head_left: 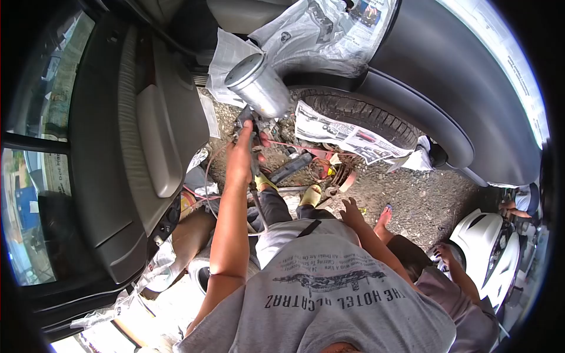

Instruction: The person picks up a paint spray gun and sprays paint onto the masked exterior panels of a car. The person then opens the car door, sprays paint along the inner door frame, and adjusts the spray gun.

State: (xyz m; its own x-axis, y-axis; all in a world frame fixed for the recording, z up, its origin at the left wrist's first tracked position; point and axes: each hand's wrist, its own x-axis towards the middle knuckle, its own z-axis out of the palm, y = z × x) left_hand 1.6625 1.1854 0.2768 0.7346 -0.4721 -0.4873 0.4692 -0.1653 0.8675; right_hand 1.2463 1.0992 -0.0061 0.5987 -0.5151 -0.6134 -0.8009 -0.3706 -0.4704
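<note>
My left hand [239, 156] is wrapped round the handle of a paint spray gun [263, 88], held out in front of me with its silver metal cup uppermost. A hose hangs down from the gun's handle past my wrist. Just beyond the cup, newspaper and plastic sheeting [318, 35] cover part of the car. My right hand [352, 213] hangs low near my hip, its fingers apart and nothing in it. To the right of the gun, a black fender [453, 70] curves over a tyre [359, 109], partly hidden by newspaper [347, 134].
An opened car door [159, 135] stands close on my left. Hoses, a dark bar [291, 169] and tape [347, 181] lie on the gravel by my yellow shoes [311, 195]. A person [447, 300] is close at my right, with a white vehicle [482, 247] beyond.
</note>
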